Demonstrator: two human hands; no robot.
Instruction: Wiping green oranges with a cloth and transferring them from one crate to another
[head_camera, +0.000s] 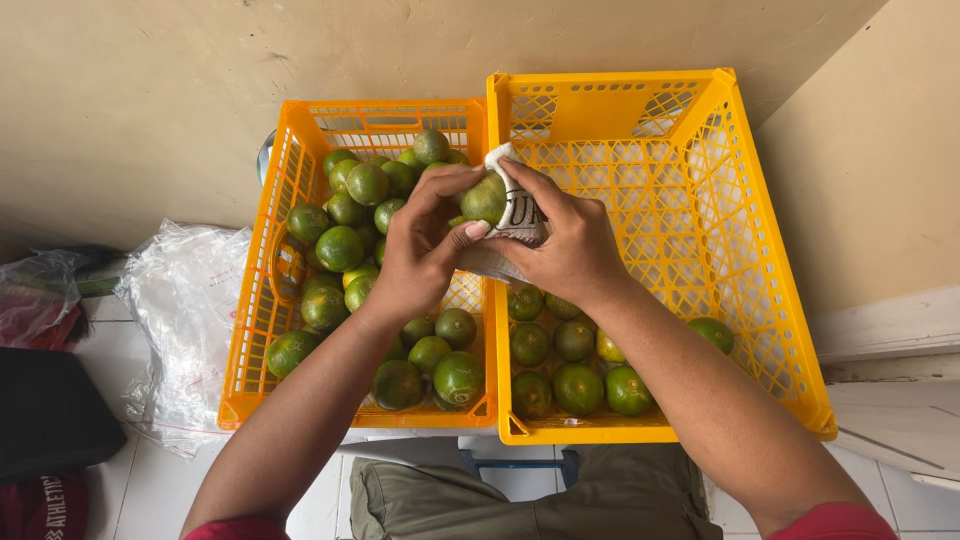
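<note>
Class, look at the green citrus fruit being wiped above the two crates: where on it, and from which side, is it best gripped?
Grip the green fruit across its round middle from the left, fingertips opposed, as the left hand does. Its right side is covered by the white cloth under the right hand.

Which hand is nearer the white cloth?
Right. The right hand holds the white cloth against the green citrus. The left hand grips the fruit from the other side, its fingertips beside the cloth.
</note>
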